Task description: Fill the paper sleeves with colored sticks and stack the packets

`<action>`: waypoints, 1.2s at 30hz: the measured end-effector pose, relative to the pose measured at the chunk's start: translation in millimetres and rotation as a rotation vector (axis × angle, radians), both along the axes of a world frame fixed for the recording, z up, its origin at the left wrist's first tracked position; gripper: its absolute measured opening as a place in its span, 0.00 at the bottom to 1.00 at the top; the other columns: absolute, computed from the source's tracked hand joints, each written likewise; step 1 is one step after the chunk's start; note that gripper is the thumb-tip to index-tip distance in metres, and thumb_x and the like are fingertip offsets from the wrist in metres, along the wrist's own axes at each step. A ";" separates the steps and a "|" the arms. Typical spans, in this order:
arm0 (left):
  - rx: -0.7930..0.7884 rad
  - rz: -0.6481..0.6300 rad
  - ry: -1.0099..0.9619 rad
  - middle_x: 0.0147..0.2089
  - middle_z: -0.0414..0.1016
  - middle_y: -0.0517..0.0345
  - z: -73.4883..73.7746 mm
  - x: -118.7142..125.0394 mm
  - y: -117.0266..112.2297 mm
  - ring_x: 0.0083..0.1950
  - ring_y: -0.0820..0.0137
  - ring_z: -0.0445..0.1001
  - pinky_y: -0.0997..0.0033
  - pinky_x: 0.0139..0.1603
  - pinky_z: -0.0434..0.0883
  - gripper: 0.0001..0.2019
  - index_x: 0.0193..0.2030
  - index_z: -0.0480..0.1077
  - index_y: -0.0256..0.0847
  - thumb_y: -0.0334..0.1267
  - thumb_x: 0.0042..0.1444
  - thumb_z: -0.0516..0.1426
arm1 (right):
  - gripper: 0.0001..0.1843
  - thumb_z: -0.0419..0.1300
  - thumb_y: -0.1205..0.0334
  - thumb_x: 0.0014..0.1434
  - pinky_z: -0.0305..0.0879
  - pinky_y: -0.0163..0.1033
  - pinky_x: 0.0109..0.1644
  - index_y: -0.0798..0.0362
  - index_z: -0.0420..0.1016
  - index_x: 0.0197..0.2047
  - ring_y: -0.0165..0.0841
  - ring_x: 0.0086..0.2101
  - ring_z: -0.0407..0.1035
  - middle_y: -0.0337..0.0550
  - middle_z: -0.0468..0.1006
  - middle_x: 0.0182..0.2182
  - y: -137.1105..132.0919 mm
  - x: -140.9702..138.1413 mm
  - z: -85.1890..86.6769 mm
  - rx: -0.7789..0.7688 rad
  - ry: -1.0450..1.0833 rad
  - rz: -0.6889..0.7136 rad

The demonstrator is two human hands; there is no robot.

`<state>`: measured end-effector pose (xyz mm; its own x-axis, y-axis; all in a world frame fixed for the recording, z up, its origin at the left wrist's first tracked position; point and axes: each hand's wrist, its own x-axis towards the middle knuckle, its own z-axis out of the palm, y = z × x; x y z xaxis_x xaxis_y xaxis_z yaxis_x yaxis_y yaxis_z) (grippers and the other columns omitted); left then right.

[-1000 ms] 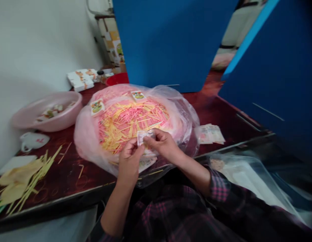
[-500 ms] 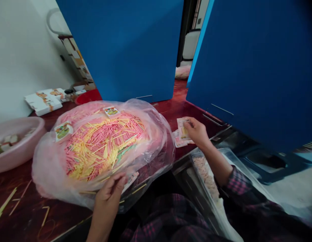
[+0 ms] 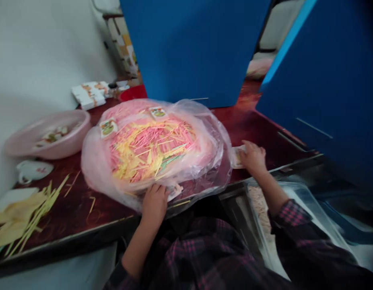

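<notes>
"Right hand [image 3: 253, 157]?"

"Half-closed over a small stack of printed paper cards [image 3: 237, 157] on the dark red tabletop [image 3: 249, 121]; grip unclear."

"Left hand [image 3: 154, 205]?"

"Loosely curled, holding nothing visible, resting against a clear plastic bag [image 3: 94, 173] of thin pink and yellow sticks [image 3: 150, 153]."

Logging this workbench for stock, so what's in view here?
plastic bag: one, clear, table middle
sticks: many, pink and yellow, in bag
loose sticks: several, yellow, table left
picture cards: two, multicoloured, atop sticks
basin: one, pink, by wall
bowl: one, red, behind bag
panels: two, blue, behind table
table: one, dark red
paper slips: some, pale, right of bag
left hand: one, at bag's near edge
right hand: one, on slips
</notes>
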<state>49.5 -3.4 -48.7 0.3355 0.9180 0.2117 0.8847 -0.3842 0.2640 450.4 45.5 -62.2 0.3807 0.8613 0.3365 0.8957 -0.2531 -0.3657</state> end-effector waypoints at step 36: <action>-0.517 0.037 -1.216 0.31 0.73 0.63 69.6 1.6 -7.1 0.31 0.71 0.72 0.72 0.33 0.69 0.18 0.51 0.75 0.44 0.41 0.53 0.65 | 0.16 0.70 0.46 0.54 0.69 0.38 0.38 0.48 0.82 0.40 0.32 0.31 0.70 0.40 0.81 0.33 -43.7 -203.6 91.1 -0.230 1.240 0.870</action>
